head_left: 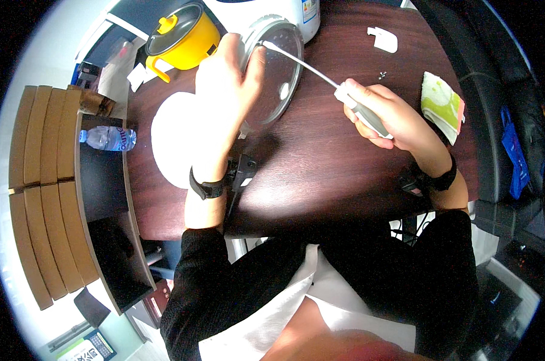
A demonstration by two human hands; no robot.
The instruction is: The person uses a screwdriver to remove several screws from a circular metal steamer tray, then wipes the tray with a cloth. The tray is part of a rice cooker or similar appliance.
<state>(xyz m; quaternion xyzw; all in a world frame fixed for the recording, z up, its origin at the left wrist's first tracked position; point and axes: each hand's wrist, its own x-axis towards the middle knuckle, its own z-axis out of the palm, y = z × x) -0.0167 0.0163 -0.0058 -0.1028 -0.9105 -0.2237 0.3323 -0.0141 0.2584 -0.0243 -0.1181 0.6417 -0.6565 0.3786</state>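
While the left hand [227,78] reaches forward and grips the rim of a round metal lid [277,69] tilted on edge above the dark counter [320,162], the right hand [384,117] is clenched around a grey-handled screwdriver [320,75], its tip at the lid's upper edge. Behind stands a lidded yellow pot [182,39], contents hidden.
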